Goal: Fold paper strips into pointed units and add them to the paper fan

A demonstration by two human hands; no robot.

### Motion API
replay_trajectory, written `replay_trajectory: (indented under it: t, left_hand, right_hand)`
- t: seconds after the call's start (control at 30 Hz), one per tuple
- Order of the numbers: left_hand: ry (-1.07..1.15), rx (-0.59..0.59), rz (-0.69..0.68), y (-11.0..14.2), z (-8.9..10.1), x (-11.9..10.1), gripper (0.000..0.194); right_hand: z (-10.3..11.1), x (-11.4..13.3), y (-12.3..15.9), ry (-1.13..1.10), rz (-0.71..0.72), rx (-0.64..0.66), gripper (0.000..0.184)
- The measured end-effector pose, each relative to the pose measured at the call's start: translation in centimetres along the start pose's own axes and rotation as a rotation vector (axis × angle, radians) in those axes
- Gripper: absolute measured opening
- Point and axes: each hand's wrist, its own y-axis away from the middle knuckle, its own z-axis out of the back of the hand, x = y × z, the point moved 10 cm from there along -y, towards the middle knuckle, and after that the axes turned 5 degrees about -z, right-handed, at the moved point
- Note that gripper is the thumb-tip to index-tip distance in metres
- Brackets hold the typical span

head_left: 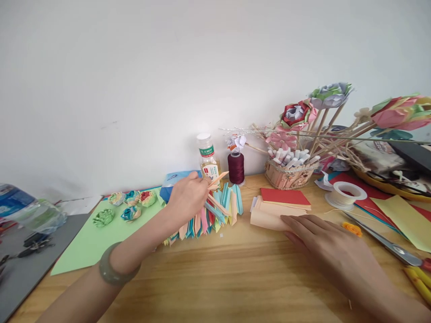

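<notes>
Over the far middle of the table (202, 278), the left hand (188, 197) pinches an orange piece (220, 178) of folded paper, its tip sticking out beyond the fingers. Below and around that hand lies a crowded heap of folded pieces (204, 220) in blue, pink, yellow and peach, partly hidden by the wrist. To the right, the right hand (332, 242) rests its fingertips on a peach sheet (267, 220) whose near edge curls up; whether the thumb grips it from beneath, I cannot tell. Behind it sits a red sheet (286, 196) atop other flat paper. Judging by what lies here, a good deal of folding is done: the heap is large, and five rosettes (131, 213) sit finished on the green sheet (84, 251) at left. The heap's pieces look separate rather than joined, and the flat paper by the right hand appears not yet folded into such pieces. Farther right, a white spool (346, 193) and scissors (390, 246) lie near the hand, apart from it.
</notes>
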Motion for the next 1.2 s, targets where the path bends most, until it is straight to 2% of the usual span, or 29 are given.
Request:
replay_trajectory:
  t: [0.13,0.17,0.27,0.3,0.33,0.4,0.43,0.5,0.53,0.6,0.67,0.77,0.9,1.0,1.13,1.2]
  left_hand:
    - [-0.099,-0.089,0.069,2.7,1.7,-0.1,0.027]
    - [-0.125,-0.093,0.067,3.3,1.8,-0.5,0.029]
    - [-0.105,-0.009,0.118,4.3,0.6,-0.5,0.036]
    - [-0.1,-0.02,0.139,4.5,0.7,-0.4,0.041]
    - [-0.104,-0.069,0.148,4.7,1.2,-0.3,0.044]
    - [-0.096,-0.28,0.07,5.2,3.3,-1.4,0.039]
    - [-0.07,-0.402,-0.02,5.7,4.5,-2.5,0.034]
    - [0.094,-0.598,-0.314,7.5,6.1,-6.1,0.028]
    - [0.182,-0.604,-0.42,8.2,6.0,-7.7,0.028]
    - [0.259,-0.548,-0.484,9.1,4.7,-10.3,0.032]
    - [0.233,-0.549,-0.521,10.0,3.2,-12.6,0.022]
    - [0.176,-0.626,-0.531,11.0,1.9,-14.1,0.023]
    - [0.119,-0.605,-0.555,11.4,0.5,-14.3,0.023]
    - [0.144,-0.658,-0.55,12.0,0.8,-14.0,0.021]
    - [0.197,-0.731,-0.52,12.7,1.0,-13.9,0.021]
    - [0.31,-0.695,-0.469,12.3,0.8,-13.2,0.021]
  right_hand:
    - [0.4,0.5,-0.2,-0.008,0.021,-0.027,0.037]
    - [0.5,0.6,-0.3,-0.011,0.024,-0.024,0.037]
    - [0.6,0.7,-0.3,-0.027,0.018,-0.017,0.038]
    - [0.8,0.7,-0.4,-0.036,0.011,-0.025,0.038]
    - [0.9,0.6,-0.4,-0.051,0.004,-0.031,0.038]
    - [1.4,0.9,-0.6,-0.109,0.013,-0.043,0.036]
    - [1.6,1.3,-0.6,-0.149,0.032,-0.044,0.035]
    - [1.9,2.6,-0.6,-0.239,0.091,-0.02,0.031]
    - [1.9,3.4,-0.5,-0.282,0.12,0.005,0.03]
    - [1.6,5.0,-0.1,-0.351,0.178,0.068,0.031]
    - [1.2,6.4,0.3,-0.401,0.226,0.119,0.035]
    - [0.8,7.3,0.6,-0.426,0.244,0.134,0.039]
    - [1.4,7.2,0.3,-0.407,0.248,0.04,0.036]
    - [1.9,7.4,0.3,-0.445,0.265,0.032,0.041]
    - [1.4,7.3,0.2,-0.494,0.237,0.105,0.044]
    - [0.5,7.0,0.2,-0.535,0.183,0.185,0.039]
